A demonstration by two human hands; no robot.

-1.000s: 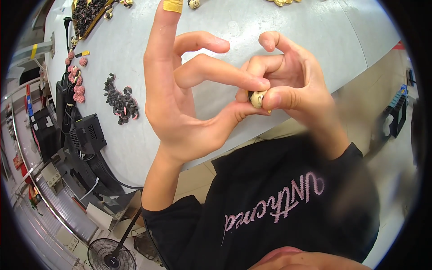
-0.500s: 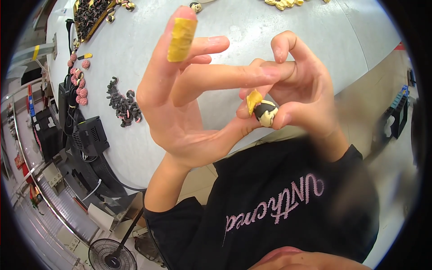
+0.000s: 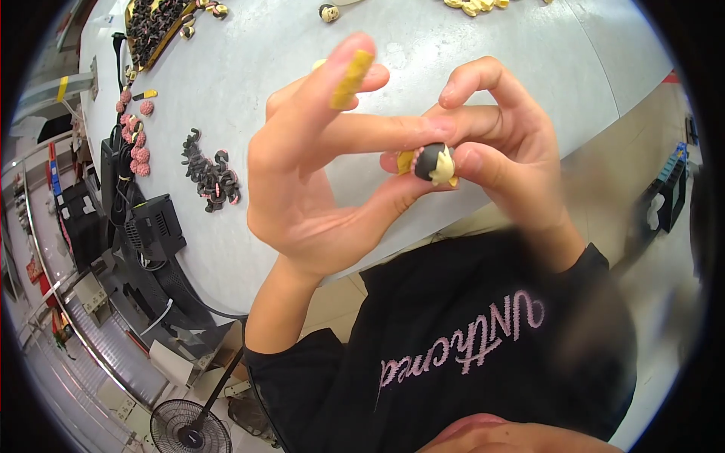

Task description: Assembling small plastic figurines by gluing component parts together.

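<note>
A person's two bare hands meet at the centre of the frame, raised above a pale grey table [image 3: 483, 68]. The left hand [image 3: 317, 196] has its thumb and middle finger closed toward a small dark bead-like piece with a cream-coloured attachment [image 3: 434, 162], while its other fingers fan upward; a yellow strip [image 3: 351, 79] sticks to the raised index fingertip. The right hand [image 3: 506, 158] pinches the same small piece from the other side between thumb and curled fingers, so the piece sits right of centre, held between both hands and well above the table. The hands block much of the table's middle. At left centre lies a heap of small dark curled pieces with pink touches [image 3: 211, 175], and further toward the left edge a cluster of pink round pieces [image 3: 134, 147]. In the upper left corner a tray with a gold rim [image 3: 155, 26] holds many dark pieces. At the top edge sit one small dark and cream piece [image 3: 328, 12] and, further right, some yellow pieces [image 3: 476, 6]. Below the table on the left are black boxes with cables [image 3: 155, 230], and a floor fan [image 3: 189, 430] stands at the bottom left. The person's black shirt with pink lettering [image 3: 468, 347] fills the lower right.
</note>
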